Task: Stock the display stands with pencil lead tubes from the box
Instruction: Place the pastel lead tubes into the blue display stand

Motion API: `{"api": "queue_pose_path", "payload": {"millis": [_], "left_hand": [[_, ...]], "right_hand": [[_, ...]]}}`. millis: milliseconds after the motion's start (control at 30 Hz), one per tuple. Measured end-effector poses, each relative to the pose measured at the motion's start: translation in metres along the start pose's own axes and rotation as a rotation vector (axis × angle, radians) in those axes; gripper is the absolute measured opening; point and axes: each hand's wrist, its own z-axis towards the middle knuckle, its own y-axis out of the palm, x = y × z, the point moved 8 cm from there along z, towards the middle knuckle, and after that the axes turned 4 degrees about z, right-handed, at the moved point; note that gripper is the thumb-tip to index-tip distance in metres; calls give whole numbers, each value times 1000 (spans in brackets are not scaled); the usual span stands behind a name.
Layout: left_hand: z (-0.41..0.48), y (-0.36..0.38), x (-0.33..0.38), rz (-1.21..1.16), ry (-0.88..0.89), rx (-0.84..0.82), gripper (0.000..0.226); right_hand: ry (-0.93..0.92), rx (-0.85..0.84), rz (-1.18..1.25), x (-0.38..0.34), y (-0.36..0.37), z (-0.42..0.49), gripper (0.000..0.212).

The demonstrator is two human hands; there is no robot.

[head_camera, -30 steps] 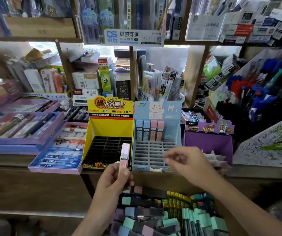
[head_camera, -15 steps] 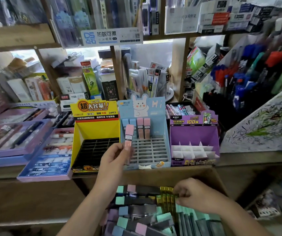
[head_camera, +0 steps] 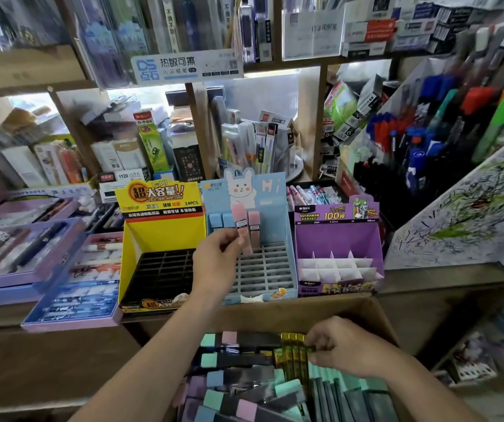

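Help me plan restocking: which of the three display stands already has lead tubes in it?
The middle, blue rabbit stand: blue and pink tubes stand in its back row. The yellow stand and purple stand show only bare dividers.

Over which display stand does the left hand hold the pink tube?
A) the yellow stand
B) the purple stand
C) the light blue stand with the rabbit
C: the left hand grips the pink tube over the slot grid of the light blue stand.
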Motion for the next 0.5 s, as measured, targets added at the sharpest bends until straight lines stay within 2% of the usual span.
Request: {"api": "queue_pose_path", "payload": {"millis": [100,333,500], "left_hand": [[7,3,3,107,45,18,30],[13,16,5,207,95,0,19],[12,20,8,289,144,3,23]], "right_hand": [[-6,6,6,2,0,1,35],[-24,18,21,5,0,3,33],[-32,27,21,8,1,5,33]]}}
